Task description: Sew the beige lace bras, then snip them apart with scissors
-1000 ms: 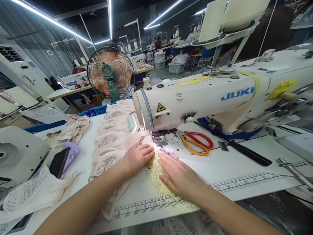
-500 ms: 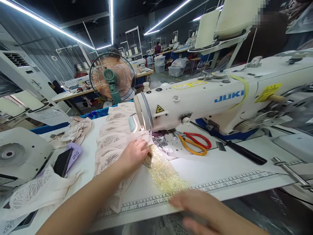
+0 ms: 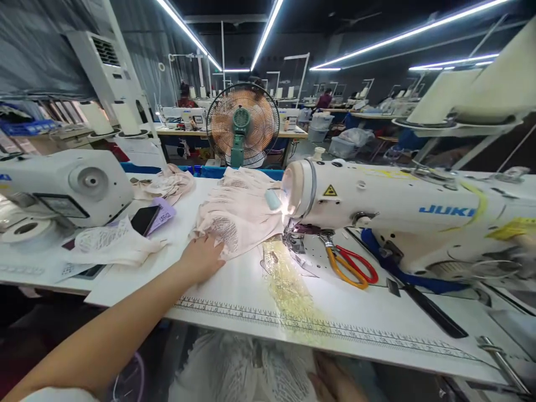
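Note:
My left hand lies palm down on the near left edge of a pile of pale pink lace fabric pieces, fingers slightly apart. The pile reaches to the needle area of a white sewing machine, whose lamp is lit. Below the table's front edge, my right hand is blurred beside a pale lace piece; its grip cannot be made out. A strip of shiny yellowish film runs from the needle area towards the front edge. Right of the needle lie scissors with red and orange handles.
A printed ruler runs along the front of the table. A black-handled tool lies at the right. On the left are a loose lace piece, a dark phone-like object and another machine. A fan stands behind.
My left hand has left the needle area and moved left onto the pile's near edge. My right hand has dropped below the table edge. The view has turned left and levelled.

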Demonstrator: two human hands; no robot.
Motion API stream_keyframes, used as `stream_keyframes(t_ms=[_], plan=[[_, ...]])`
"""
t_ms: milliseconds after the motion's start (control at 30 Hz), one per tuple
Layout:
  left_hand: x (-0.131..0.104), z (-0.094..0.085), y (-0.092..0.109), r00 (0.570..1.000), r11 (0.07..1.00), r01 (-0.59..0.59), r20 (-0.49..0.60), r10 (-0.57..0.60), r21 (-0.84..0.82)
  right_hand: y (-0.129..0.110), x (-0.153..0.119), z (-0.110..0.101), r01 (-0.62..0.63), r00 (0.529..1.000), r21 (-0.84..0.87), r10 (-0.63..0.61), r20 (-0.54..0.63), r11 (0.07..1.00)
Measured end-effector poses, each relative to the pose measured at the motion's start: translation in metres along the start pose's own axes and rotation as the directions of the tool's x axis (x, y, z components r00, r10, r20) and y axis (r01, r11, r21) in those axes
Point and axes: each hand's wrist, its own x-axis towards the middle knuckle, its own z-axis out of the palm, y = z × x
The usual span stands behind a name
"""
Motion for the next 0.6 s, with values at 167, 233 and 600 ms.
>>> stream_keyframes(t_ms=[167, 233, 600], plan=[[0.012, 0.013, -0.014, 0.999, 0.995, 0.045, 0.012, -0.044, -0.085, 0.002, 0.003, -0.004, 0.06, 0.998, -0.013, -0.06, -0.015, 0.998], [0.0, 0.019, -0.011, 0.998, 0.99, 0.015, -0.057, -0.023, -0.137, 0.0, 0.007, -0.011, 0.093, 0.996, 0.014, -0.093, 0.012, 0.996], [-0.13, 0.051, 0.082, 0.935, 0.657, -0.229, 0.024, 0.353, -0.718, -0.044, 0.003, -0.057, 0.042, 0.996, 0.138, -0.053, 0.073, 0.989]])
